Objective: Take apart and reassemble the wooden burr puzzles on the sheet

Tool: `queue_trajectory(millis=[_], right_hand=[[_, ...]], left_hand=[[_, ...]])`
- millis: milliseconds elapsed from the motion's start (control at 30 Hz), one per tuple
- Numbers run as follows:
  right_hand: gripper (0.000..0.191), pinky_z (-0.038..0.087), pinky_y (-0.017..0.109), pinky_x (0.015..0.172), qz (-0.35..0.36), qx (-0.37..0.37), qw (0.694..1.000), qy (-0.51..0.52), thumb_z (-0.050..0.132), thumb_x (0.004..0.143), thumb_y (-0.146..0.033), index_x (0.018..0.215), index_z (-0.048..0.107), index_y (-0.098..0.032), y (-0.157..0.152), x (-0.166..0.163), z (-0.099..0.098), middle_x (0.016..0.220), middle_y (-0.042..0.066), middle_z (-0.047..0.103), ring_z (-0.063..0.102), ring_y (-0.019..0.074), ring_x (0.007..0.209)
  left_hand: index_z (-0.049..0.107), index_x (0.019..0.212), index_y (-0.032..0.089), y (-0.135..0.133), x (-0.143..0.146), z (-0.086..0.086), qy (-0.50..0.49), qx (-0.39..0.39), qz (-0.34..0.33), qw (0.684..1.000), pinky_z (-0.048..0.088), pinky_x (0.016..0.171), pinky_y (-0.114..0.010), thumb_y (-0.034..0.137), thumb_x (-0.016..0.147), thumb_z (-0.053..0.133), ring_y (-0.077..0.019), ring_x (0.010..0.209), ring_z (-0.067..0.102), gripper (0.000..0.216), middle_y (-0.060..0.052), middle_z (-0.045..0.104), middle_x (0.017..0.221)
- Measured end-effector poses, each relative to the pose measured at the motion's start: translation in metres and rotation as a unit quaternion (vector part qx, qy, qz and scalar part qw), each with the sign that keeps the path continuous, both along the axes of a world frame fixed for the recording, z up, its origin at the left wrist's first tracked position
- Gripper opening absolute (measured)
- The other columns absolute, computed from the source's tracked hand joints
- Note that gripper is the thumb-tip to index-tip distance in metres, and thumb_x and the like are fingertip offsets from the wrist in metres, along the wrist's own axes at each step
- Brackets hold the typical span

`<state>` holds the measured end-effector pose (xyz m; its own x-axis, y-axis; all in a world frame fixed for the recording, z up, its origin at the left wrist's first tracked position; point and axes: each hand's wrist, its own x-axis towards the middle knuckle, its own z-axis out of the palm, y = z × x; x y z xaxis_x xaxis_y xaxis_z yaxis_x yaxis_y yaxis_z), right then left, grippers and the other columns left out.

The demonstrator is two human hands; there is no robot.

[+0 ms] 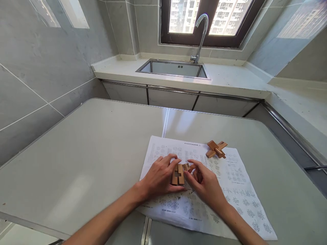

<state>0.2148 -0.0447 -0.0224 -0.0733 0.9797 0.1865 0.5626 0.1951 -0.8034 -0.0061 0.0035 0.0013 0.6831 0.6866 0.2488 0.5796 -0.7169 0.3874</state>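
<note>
Two notched wooden blocks (pixel 178 174) stand side by side on a printed sheet (pixel 237 190), whose small diagrams and lines of print are too fine to read. The left hand (pixel 159 177) steadies them, its fingers curled against their left side. The right hand (pixel 203 183) pinches a small wooden piece (pixel 187 167) at their top right corner. An assembled wooden cross (pixel 216 149) lies apart near the sheet's far edge, on the smooth grey worktop (pixel 89 153). Behind, a steel sink (pixel 173 68) sits under a curved tap (pixel 200 34).
</note>
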Motion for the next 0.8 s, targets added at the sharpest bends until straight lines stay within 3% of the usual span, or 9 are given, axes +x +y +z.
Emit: queue_trajectory(millis=[233, 500, 800], right_hand=[[0.03, 0.05, 0.032, 0.058, -0.001, 0.004, 1.0, -0.008, 0.059, 0.106, -0.045, 0.124, 0.068, -0.022, -0.0013, -0.0015, 0.0029, 0.086, 0.003, 0.07, 0.057, 0.0165, 0.057], [0.027, 0.049, 0.031, 0.059, 0.006, 0.008, 1.0, -0.012, 0.057, 0.108, -0.045, 0.119, 0.069, -0.023, -0.0014, -0.0016, 0.0039, 0.087, 0.002, 0.069, 0.057, 0.0162, 0.058], [0.029, 0.05, 0.031, 0.061, 0.04, -0.006, 0.999, 0.002, 0.05, 0.11, -0.038, 0.127, 0.068, -0.023, -0.0033, -0.0002, -0.0001, 0.091, 0.005, 0.073, 0.063, 0.0184, 0.064]], left_hand=[[0.056, 0.123, 0.017, -0.003, 0.0035, -0.0031, -0.033, -0.007, -0.01, 0.999, 0.055, 0.09, -0.043, 0.056, 0.082, 0.086, -0.0311, 0.109, 0.072, 0.064, -0.014, 0.07, 0.127], [0.056, 0.125, 0.018, -0.0044, 0.0044, -0.0018, -0.024, -0.002, 0.006, 1.0, 0.055, 0.088, -0.041, 0.057, 0.077, 0.09, -0.031, 0.103, 0.071, 0.071, -0.011, 0.07, 0.12], [0.059, 0.132, 0.021, -0.0054, 0.0044, -0.003, -0.011, 0.004, 0.011, 1.0, 0.056, 0.085, -0.04, 0.056, 0.079, 0.087, -0.0274, 0.095, 0.069, 0.069, -0.01, 0.068, 0.122]])
